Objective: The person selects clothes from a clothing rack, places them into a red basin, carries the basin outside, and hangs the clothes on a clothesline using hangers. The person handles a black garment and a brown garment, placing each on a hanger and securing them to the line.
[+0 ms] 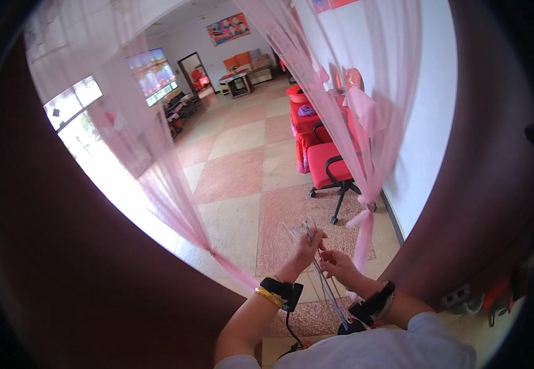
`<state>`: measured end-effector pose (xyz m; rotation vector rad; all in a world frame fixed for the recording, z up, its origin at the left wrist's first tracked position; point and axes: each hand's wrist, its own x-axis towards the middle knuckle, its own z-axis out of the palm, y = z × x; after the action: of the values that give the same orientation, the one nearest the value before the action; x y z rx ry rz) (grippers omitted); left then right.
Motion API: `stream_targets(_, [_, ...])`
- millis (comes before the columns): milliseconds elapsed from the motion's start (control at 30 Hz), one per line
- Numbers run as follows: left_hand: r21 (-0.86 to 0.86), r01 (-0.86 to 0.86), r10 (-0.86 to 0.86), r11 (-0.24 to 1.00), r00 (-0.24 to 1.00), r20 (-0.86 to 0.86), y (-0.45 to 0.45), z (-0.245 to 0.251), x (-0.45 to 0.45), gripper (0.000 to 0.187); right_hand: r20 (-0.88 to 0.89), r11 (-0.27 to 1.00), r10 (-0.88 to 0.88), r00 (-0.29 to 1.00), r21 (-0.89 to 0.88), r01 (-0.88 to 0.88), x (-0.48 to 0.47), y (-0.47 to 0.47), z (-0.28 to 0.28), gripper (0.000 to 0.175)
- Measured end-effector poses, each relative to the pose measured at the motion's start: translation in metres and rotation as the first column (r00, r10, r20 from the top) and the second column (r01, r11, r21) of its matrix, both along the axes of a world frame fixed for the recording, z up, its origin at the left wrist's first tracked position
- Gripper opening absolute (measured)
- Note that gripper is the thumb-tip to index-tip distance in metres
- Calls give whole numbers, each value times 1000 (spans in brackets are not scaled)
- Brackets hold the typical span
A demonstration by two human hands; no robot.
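My left hand (307, 251) grips the upper end of a bundle of thin whitish and grey cords (326, 287). Loose loops of the bundle stick out above its fingers, and the strands hang down towards my body. Close beside it on the right, my right hand (340, 268) has its thumb and fingers pinched on a strand of the same bundle. Whether the cords are cable or wire cannot be made out. A black strap with a box (281, 291) and a gold bangle (269, 297) are on my left wrist. Another black band (373, 302) is on my right wrist.
Pink sheer curtains (181, 203) are tied back on both sides of the doorway. Beyond it lies a tiled floor (230, 175). A red office chair (329, 163) stands beside a red-covered table (301, 122) at the right. A sofa (260, 69) and low table (237, 86) stand far back.
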<state>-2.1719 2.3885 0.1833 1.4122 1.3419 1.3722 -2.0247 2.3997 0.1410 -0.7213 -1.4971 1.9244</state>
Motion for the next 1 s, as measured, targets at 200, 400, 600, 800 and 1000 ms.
stream_targets(200, [-35,-315,316,949,947,51,104,-11,-101,25,29,987,-159,987,1,159,-18,140,-8,27])
stream_targets(400, [-133,-635,648,761,741,174,178,-49,-238,34,45,914,-395,917,-77,398,-8,268,-12,19])
stream_targets(600, [-121,-819,804,560,503,317,216,-56,-371,34,-8,757,-645,764,-149,637,-12,388,1,15])
stream_targets(800, [-169,-932,921,320,264,286,256,-75,-503,33,0,563,-807,590,-299,771,-77,466,-34,14])
stream_targets(1000, [-140,-928,899,346,285,331,350,-93,-625,33,87,372,-901,425,-349,860,-182,542,-48,14])
